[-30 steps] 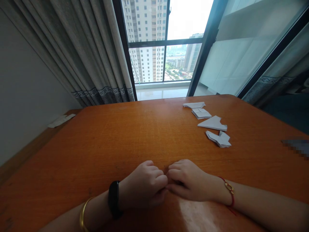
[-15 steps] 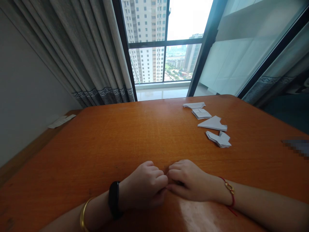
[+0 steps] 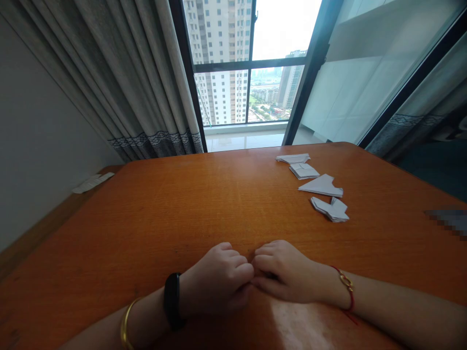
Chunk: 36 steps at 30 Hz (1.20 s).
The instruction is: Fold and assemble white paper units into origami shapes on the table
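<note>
My left hand (image 3: 221, 279), with a black band and a gold bangle on its arm, rests on the orange-brown wooden table (image 3: 182, 204) with its fingers curled in. Its knuckles touch the fingertips of my right hand (image 3: 286, 272), which is also curled and wears a red cord bracelet. The inside of both hands is hidden, and no object shows between them. Beyond my right hand lie several folded white papers: an angular one (image 3: 331, 210) nearest, a pointed one (image 3: 323, 185), a squarish one (image 3: 304, 171) and a flat narrow one (image 3: 293, 159) farthest.
A white paper strip (image 3: 93, 183) lies on a ledge beyond the table's left edge. Grey curtains (image 3: 146, 87) and a window (image 3: 250, 63) stand behind the far edge. A blurred grey patch (image 3: 450, 219) is at the right edge.
</note>
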Motion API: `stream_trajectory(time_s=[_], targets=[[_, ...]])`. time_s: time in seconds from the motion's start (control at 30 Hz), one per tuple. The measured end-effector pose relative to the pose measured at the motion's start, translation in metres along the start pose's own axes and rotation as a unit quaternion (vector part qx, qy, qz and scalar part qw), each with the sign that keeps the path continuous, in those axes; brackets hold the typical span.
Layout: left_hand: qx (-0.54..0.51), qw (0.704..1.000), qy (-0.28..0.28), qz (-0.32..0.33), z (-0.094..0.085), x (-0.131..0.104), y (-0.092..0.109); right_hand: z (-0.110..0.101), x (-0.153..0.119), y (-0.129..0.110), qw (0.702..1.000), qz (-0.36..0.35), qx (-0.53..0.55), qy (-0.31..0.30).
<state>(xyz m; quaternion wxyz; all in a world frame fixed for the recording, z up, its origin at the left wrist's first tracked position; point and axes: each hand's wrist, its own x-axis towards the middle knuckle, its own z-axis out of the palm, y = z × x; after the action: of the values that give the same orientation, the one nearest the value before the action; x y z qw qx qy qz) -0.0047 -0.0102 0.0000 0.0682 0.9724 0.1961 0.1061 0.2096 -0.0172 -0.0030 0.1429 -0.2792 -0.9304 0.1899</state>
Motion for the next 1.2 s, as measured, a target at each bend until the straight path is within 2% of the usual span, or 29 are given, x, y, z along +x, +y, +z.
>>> stream_trajectory(time_s=[1.2], targets=[[-0.004, 1.000, 0.013, -0.005, 0.0008, -0.0005, 0.0008, 0.0025, -0.0007, 0.0014, 1.000, 0.006, 0.012, 0.002]])
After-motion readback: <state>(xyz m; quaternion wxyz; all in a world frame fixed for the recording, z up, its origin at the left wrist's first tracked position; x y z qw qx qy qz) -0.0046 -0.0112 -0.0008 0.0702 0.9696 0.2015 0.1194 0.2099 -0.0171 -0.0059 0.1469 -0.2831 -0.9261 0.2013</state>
